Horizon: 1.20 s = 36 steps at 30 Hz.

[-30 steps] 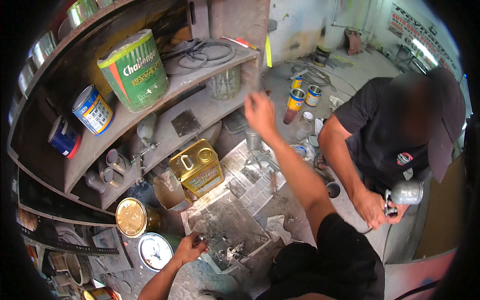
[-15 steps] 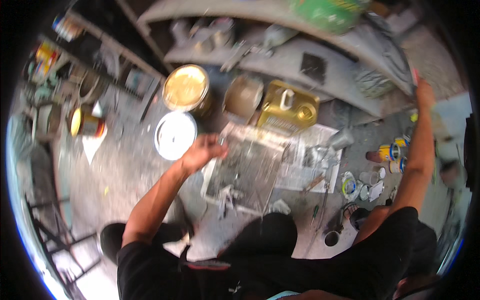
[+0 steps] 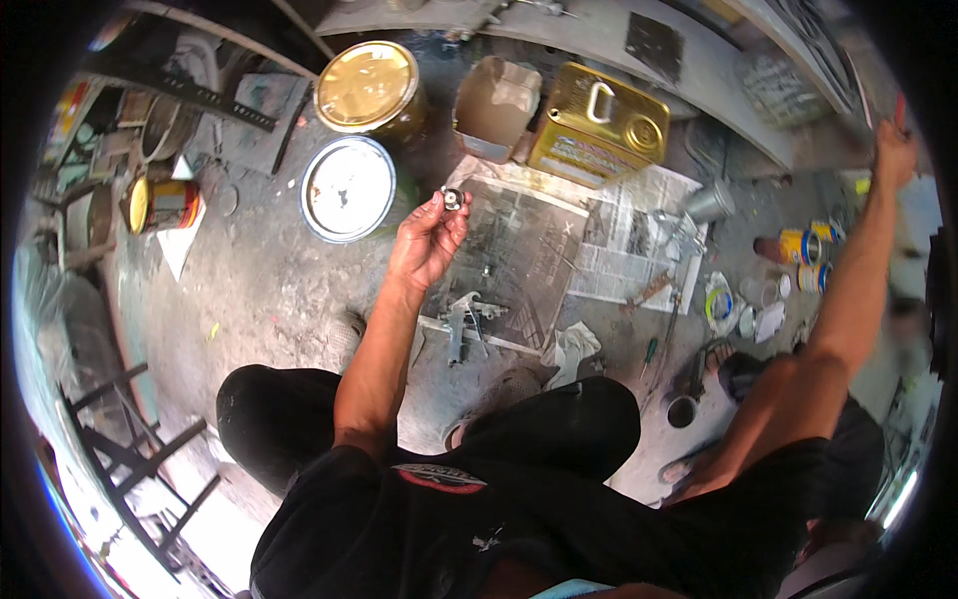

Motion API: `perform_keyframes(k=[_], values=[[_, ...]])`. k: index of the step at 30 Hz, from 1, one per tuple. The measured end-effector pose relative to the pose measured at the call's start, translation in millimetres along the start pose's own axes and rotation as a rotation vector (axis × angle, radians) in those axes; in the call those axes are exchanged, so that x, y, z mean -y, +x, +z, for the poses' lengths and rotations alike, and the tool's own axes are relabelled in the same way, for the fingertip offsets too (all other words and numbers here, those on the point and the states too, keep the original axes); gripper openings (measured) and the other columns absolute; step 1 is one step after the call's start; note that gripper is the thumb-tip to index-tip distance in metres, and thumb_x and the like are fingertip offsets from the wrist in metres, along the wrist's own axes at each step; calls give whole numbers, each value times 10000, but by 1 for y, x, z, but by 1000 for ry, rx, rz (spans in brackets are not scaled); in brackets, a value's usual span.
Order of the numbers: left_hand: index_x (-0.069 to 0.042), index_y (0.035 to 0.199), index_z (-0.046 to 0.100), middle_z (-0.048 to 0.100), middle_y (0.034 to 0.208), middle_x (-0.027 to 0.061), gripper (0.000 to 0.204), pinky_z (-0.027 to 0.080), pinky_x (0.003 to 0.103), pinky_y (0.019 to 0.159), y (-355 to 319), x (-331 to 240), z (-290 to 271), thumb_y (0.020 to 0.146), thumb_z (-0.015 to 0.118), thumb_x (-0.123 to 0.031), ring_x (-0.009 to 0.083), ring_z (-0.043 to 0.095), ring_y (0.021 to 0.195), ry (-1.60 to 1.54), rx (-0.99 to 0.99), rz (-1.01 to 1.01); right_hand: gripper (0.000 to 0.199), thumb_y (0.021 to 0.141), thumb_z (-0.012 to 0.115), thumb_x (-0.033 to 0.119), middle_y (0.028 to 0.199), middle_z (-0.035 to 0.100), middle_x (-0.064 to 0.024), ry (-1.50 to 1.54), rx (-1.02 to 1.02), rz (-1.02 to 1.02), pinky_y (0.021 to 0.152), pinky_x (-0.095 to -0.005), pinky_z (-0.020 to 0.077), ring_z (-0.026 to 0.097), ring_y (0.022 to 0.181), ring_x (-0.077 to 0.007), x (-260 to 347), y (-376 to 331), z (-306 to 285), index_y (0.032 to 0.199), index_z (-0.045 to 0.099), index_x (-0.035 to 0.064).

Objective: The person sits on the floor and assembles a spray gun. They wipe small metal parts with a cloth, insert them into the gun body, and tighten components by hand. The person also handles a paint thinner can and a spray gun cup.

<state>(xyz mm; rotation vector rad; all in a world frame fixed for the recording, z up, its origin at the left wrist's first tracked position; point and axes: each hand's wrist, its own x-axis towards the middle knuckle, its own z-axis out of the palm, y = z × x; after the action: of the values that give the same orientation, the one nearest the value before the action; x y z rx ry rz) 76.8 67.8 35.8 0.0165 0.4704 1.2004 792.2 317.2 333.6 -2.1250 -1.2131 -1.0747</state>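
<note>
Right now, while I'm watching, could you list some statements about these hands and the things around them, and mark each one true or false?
1. The left hand holds a small round metal part. True.
2. The green-handled screwdriver is in the right hand. False: the green-handled screwdriver lies on the floor.
3. The right hand is well off to the right, far from the left hand. True.
4. The rectangular gold can stands left of the open brown box. False: it stands to the right of the box.
5. The white-topped can is nearer the person than the round gold-topped can. True.
</note>
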Motion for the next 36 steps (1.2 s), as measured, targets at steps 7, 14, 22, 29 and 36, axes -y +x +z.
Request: perform_keyframes(k=[7,14,22,29,36], values=[[11,1121,612,685,978,172,252,591,247,701,42,22,-2,997,609,-207,164,663,781,101,-40,-181,207,947,621,110,997,716,-125,1394,290,242,767,-280,555,687,872,-162,196,-252,-225,1109,636,-18],[63,1174,610,683,990,135,285,596,253,760,43,41,-36,1005,592,-166,189,681,858,355,-201,-316,150,960,589,54,954,715,-100,1079,898,160,752,-280,525,665,829,-134,238,-397,-348,1086,641,-8],[36,1011,623,684,964,145,227,600,241,736,26,17,-1,934,702,-163,180,681,860,91,-121,-213,180,933,591,70,911,716,-173,701,1122,-161,804,-432,526,683,821,-388,308,-414,-391,1102,645,41],[-5,994,620,652,900,104,214,577,275,730,12,-5,22,962,668,-210,168,628,770,-59,-60,-249,242,967,573,118,995,710,-184,905,1073,-229,769,-363,533,695,834,-236,334,-443,-352,1164,663,12],[20,1126,597,672,1040,156,189,553,367,908,47,-2,-41,976,548,-84,237,655,989,34,130,-463,165,799,655,180,787,649,-209,1033,746,-348,695,-499,515,638,783,-434,313,-446,-301,881,636,37]])
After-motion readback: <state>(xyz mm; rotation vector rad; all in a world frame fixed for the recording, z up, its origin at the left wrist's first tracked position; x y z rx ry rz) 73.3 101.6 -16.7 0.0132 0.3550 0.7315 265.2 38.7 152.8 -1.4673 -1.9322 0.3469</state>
